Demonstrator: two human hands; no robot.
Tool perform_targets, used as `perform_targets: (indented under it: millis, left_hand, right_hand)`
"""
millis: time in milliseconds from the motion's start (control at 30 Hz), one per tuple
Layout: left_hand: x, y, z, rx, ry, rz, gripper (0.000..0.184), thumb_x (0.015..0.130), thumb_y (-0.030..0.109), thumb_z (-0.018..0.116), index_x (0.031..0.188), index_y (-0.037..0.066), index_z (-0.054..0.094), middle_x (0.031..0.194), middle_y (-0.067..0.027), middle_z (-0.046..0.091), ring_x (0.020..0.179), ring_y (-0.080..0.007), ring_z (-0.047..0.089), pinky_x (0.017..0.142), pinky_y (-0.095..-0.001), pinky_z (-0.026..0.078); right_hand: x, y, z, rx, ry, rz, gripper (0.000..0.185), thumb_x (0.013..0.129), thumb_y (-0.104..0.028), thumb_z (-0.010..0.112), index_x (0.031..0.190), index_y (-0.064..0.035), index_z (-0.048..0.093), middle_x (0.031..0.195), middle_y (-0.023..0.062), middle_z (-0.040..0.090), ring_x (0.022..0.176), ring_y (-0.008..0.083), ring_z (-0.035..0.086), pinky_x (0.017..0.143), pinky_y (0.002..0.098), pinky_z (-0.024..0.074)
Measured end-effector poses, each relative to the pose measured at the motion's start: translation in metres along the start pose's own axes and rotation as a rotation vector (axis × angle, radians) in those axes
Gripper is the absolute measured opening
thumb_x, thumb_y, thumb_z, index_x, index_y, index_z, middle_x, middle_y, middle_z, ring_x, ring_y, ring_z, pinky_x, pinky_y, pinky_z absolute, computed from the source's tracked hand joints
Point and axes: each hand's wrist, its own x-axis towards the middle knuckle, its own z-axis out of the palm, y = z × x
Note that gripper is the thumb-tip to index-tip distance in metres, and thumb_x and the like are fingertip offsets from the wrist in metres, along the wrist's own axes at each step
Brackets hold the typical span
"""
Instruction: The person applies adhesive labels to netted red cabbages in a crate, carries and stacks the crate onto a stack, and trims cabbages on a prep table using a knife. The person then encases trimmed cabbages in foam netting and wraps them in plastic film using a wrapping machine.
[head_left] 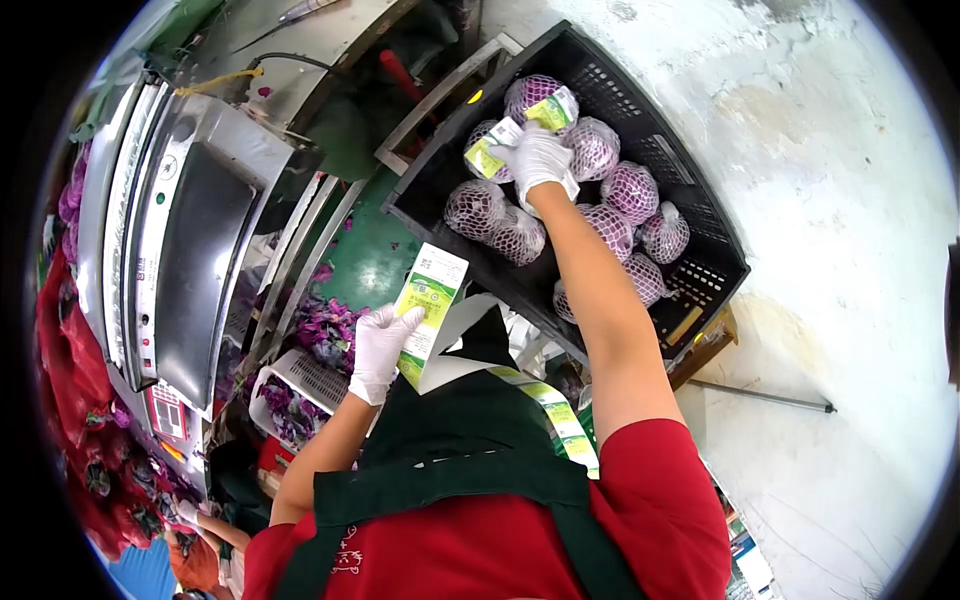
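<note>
My left hand (383, 345), in a white glove, is closed on a strip of green and white labels (428, 305) that hangs down and curls across the dark apron. My right hand (540, 160), also gloved, reaches into a black plastic crate (695, 145). Its fingers touch a green and white label (550, 108) on a netted purple onion (523, 95); whether they grip it is unclear. Another label (483, 158) lies just left of these fingers, over a second netted bundle. Several more netted purple onions (630, 192) lie in the crate around my right wrist.
A metal machine with a dark plate (190, 260) stands at the left. Below the green surface (372, 245) is a white basket (305, 375) with purple skins. Red net sacks (75, 350) lie far left. Another person's gloved hand (187, 512) shows at lower left. A pale wall (830, 250) is right.
</note>
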Motion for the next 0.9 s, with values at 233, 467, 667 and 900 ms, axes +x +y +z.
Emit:
perform_targets:
  millis: [233, 467, 667, 900]
  left_hand:
    - [0.000, 0.009, -0.007, 0.017, -0.020, 0.067, 0.018, 0.089, 0.007, 0.066, 0.102, -0.005, 0.069, 0.088, -0.0045, 0.070, 0.072, -0.0062, 0.062, 0.065, -0.0212, 0.051]
    - [-0.005, 0.049, 0.024, -0.224, -0.042, 0.171, 0.014, 0.088, 0.008, 0.067, 0.099, -0.001, 0.069, 0.084, -0.0024, 0.069, 0.072, -0.0065, 0.061, 0.089, -0.0257, 0.046]
    - [0.007, 0.024, 0.013, 0.053, -0.290, 0.123, 0.019, 0.085, 0.008, 0.070, 0.100, 0.001, 0.061, 0.093, -0.0019, 0.066, 0.080, -0.0072, 0.059, 0.095, -0.0280, 0.043]
    - [-0.035, -0.004, 0.002, 0.068, -0.368, -0.336, 0.023, 0.086, 0.018, 0.070, 0.099, -0.001, 0.068, 0.089, -0.0057, 0.069, 0.077, -0.0120, 0.064, 0.073, -0.0254, 0.051]
  right_hand:
    - [-0.072, -0.007, -0.010, 0.862, -0.399, -0.038, 0.037, 0.086, -0.031, 0.066, 0.107, -0.0009, 0.063, 0.101, 0.0147, 0.066, 0.093, 0.0252, 0.062, 0.081, 0.0366, 0.0477]
    - [-0.198, -0.033, -0.092, 0.765, -0.452, -0.258, 0.023, 0.088, -0.023, 0.066, 0.084, -0.0006, 0.061, 0.073, 0.0087, 0.061, 0.065, 0.0156, 0.056, 0.061, 0.0308, 0.0460]
    - [-0.236, -0.024, -0.103, 0.654, -0.159, -0.242, 0.020, 0.085, -0.025, 0.066, 0.087, -0.0047, 0.064, 0.078, 0.0149, 0.062, 0.071, 0.0313, 0.063, 0.063, 0.0368, 0.0490]
    - [-0.157, 0.070, -0.032, 0.521, -0.080, 0.033, 0.029, 0.084, -0.027, 0.065, 0.097, -0.0007, 0.062, 0.094, 0.0213, 0.067, 0.088, 0.0371, 0.064, 0.077, 0.0422, 0.0492]
